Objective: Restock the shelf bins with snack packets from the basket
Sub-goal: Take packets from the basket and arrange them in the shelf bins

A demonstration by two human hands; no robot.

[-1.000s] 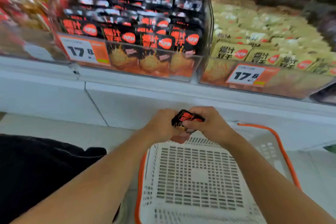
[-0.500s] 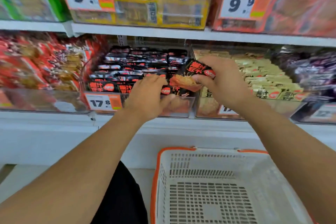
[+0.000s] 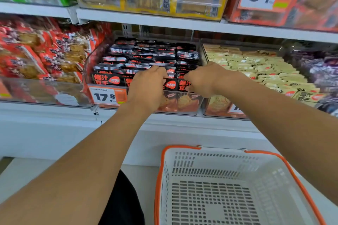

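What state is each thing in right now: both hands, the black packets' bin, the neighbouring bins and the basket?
Left hand: fingers curled onto the front-row black snack packets.
Right hand: fingers curled onto the same front row.
Clear plastic bin of black packets: nearly full, packets upright in rows.
Yellow packet bin: well stocked.
Red packet bin: packets piled loosely.
White slotted basket with orange rim: no packets visible.

Packets [image 3: 146, 60]: black-and-orange, standing in packed rows in the clear shelf bin [image 3: 198, 49], 12 o'clock of the basket.
Basket [image 3: 265, 179]: white, orange-rimmed, no packets visible inside.
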